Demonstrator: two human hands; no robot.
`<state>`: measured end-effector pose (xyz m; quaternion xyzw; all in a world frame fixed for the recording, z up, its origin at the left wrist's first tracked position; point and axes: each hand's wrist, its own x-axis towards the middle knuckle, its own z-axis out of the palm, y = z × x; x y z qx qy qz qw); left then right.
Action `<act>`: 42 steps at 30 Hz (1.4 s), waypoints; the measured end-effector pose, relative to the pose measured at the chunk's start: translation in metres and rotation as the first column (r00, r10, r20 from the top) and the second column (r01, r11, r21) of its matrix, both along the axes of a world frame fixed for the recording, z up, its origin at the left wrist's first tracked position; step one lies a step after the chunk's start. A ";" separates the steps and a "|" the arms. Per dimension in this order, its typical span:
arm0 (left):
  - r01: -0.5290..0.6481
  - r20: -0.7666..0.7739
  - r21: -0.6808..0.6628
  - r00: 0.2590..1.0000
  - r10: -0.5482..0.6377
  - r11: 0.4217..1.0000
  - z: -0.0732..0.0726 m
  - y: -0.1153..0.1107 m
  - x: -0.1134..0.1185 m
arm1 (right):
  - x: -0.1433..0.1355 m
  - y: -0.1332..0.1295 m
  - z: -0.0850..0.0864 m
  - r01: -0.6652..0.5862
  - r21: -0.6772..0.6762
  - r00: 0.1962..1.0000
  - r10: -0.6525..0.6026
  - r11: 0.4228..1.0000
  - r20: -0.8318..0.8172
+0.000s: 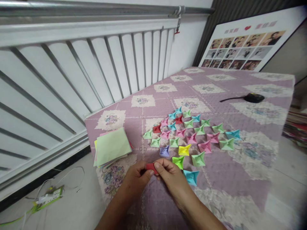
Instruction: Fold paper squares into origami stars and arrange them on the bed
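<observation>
A small folded piece of red paper (151, 167) is pinched between both hands above the near part of the table. My left hand (137, 179) grips its left end with thumb and fingers. On its right end, my right hand (170, 174) is closed the same way. Just beyond my hands, several folded paper pieces stand in slanting rows, among them a purple one (164, 151), a yellow one (184, 150), a bright green one (178, 162) and a blue one (191, 177). A stack of square paper sheets (114, 145), pale green on top, lies to the left.
The table (168, 204) has a purple floral cloth. A black object with a thin handle (254, 97) rests at the far right. A white radiator (96, 70) stands along the left side, with a power strip (49, 198) on the floor. A photo board (244, 41) leans behind.
</observation>
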<state>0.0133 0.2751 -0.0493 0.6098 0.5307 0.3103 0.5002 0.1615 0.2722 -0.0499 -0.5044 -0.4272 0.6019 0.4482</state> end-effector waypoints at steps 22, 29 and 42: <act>-0.079 0.107 -0.061 0.991 0.085 0.995 0.003 -0.002 0.002 | 0.001 0.000 0.004 -0.037 0.132 0.988 0.016 0.991 0.157; -0.177 0.093 -0.059 0.979 0.182 0.982 0.005 -0.001 0.003 | -0.007 -0.002 -0.006 -0.048 0.096 0.999 0.048 0.994 -0.006; -0.148 0.329 -0.187 0.922 0.204 0.971 -0.007 -0.002 0.006 | -0.005 -0.001 0.006 -0.003 0.111 0.999 0.008 0.994 -0.038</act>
